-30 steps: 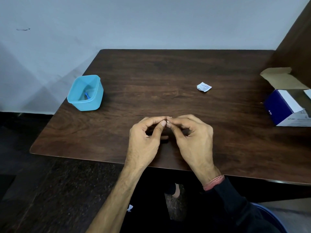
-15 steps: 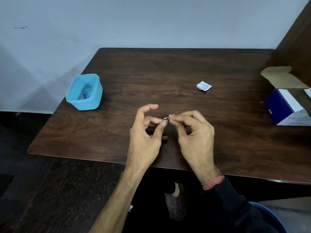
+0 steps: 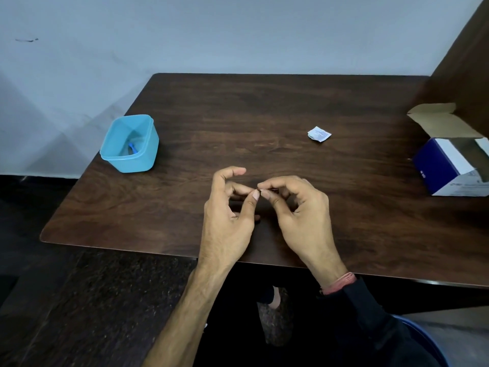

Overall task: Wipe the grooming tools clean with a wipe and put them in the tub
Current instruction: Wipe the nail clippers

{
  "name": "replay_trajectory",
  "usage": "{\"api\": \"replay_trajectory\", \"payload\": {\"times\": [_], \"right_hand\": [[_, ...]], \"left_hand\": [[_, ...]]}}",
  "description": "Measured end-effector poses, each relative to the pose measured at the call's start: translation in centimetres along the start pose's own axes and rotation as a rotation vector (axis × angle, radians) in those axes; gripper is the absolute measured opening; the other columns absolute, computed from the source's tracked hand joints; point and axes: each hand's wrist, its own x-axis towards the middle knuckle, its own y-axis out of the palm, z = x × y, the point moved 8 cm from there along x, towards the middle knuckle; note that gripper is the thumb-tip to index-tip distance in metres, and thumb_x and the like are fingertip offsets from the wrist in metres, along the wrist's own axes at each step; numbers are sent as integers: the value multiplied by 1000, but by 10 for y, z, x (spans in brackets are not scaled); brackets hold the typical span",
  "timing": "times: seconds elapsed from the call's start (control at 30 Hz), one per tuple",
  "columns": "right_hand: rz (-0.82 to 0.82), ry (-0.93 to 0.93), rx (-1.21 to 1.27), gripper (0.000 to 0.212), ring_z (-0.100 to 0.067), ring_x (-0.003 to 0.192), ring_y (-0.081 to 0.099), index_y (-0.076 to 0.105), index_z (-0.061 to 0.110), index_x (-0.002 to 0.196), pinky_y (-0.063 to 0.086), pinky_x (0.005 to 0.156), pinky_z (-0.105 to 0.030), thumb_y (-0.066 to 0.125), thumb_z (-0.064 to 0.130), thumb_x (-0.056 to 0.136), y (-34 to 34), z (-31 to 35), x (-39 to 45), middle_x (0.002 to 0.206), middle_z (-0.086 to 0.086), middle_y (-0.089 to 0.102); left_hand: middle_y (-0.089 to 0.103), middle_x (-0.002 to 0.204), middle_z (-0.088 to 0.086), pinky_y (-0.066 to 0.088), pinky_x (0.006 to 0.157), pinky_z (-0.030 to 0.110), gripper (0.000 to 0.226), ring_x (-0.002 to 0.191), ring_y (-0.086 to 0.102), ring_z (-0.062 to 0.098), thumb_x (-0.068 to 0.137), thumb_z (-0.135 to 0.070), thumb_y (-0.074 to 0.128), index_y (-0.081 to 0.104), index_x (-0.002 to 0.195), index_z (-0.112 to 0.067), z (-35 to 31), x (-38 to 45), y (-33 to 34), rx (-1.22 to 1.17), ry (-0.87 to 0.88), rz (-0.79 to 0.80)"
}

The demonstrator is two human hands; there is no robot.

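Note:
My left hand point(image 3: 227, 221) and my right hand point(image 3: 299, 215) meet fingertip to fingertip above the near middle of the dark wooden table point(image 3: 264, 115). Both pinch a small thin tool point(image 3: 268, 190), which is mostly hidden by the fingers; I cannot tell what kind it is. My left index finger is raised clear of the pinch. A light blue tub point(image 3: 144, 154) stands near the table's left edge, well left of my hands, with a small blue tool point(image 3: 132, 149) lying inside. A small white wipe sachet point(image 3: 319, 134) lies on the table beyond my right hand.
An open blue-and-white cardboard box point(image 3: 447, 165) sits at the right edge, its flap up against a dark wooden panel point(image 3: 465, 62). A pale wall rises behind the table. Dark floor lies below the table's left and near edges.
My left index finger has lifted off the pinch and now curls above it. Both hands stay in the same spot, fingertips still together.

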Motion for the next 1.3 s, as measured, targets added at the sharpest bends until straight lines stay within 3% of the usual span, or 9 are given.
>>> {"api": "replay_trajectory", "payload": {"times": [0.13,0.2,0.27,0.33,0.47,0.6,0.73,1.07,1.3], "right_hand": [[55,84,72,27,-7,72,55,80,28,111,43,77,-14,78,5,98,1,-10,2,91,21,72],[88,56,101,31,2,91,66,79,24,116,51,89,-19,71,-1,101,6,-6,2,107,15,76],[107,15,91,32,-9,113,70,77,21,119,56,102,-35,65,-4,103,10,-4,2,117,14,74],[116,19,88,31,-14,117,70,76,19,119,55,105,-38,61,-5,105,12,-6,2,118,10,73],[150,117,231,27,-12,114,71,74,16,117,52,102,-28,57,-3,109,12,-12,1,116,8,75],[161,182,352,23,4,89,61,73,19,114,44,89,-21,56,3,113,7,-22,2,104,19,70],[118,191,368,27,-5,78,54,70,32,105,48,76,-23,56,11,114,1,-24,4,109,5,67],[42,152,377,24,-16,111,72,84,23,120,66,82,-32,68,9,108,-4,-16,1,133,-1,64],[-40,241,281,23,-15,93,82,85,19,113,67,88,-34,71,2,105,-2,-28,-2,108,7,83]], "left_hand": [[76,95,-1,70,72,45,44,96,76,15,103,-6,76,58,135,-30,3,1,2,-15,-27,15],[78,96,0,70,73,47,42,95,77,16,103,-8,77,58,133,-31,4,1,2,-24,-35,24],[79,95,0,70,73,47,40,95,78,19,103,-9,78,59,132,-30,4,1,3,-39,-42,31],[79,94,2,70,72,48,38,92,78,20,103,-9,78,60,130,-29,5,2,3,-52,-55,34],[77,93,0,70,70,47,34,86,76,15,105,-10,76,60,130,-28,9,5,2,-66,-73,31],[72,94,0,67,62,38,28,89,66,17,106,-8,74,62,126,-24,9,5,1,-105,-77,-24],[71,103,10,68,62,38,21,91,70,16,106,-9,74,63,122,-19,11,5,-8,-146,-100,-133],[74,102,7,70,67,43,16,95,77,17,105,-10,76,70,117,-19,13,2,-16,-164,-106,-251],[76,105,3,70,67,41,14,92,78,16,107,-9,73,79,116,-20,12,1,-8,-119,-119,-129]]}}
